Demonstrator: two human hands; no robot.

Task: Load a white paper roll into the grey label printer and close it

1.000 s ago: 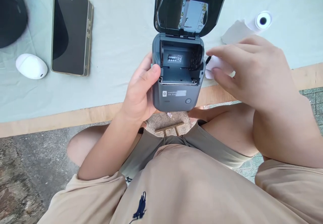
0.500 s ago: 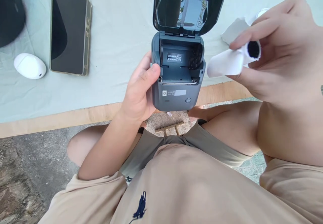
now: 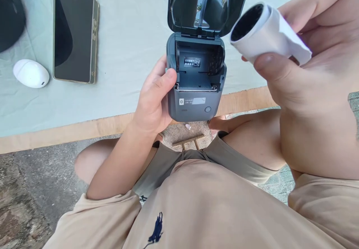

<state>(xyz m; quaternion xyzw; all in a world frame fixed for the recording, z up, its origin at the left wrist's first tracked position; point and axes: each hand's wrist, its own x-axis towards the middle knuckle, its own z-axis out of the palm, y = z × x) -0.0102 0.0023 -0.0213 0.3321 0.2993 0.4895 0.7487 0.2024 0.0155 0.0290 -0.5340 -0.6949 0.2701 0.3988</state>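
My left hand (image 3: 154, 95) is closed around the left side of a dark grey label printer (image 3: 193, 105), thumb on its edge. The printer's lid (image 3: 207, 9) is swung up, and its paper bay shows nothing inside but a small printed sticker. In my right hand (image 3: 305, 61) is a white paper roll (image 3: 265, 35) with a dark hollow core, pinched between thumb and fingers. The roll is up and to the right of the printer, apart from the bay. A loose end of paper sticks out on the roll's right side.
A phone in a case (image 3: 73, 37) lies on the pale cloth (image 3: 126, 24) to the left. Beside it rest a white oval case (image 3: 30, 73) and a black object (image 3: 11, 17) cut off by the frame. The table's wooden edge (image 3: 70, 127) runs just before my lap.
My right hand has lifted the paper roll and turned it, so its hollow end now faces left and up. The printer in my left hand has barely moved.
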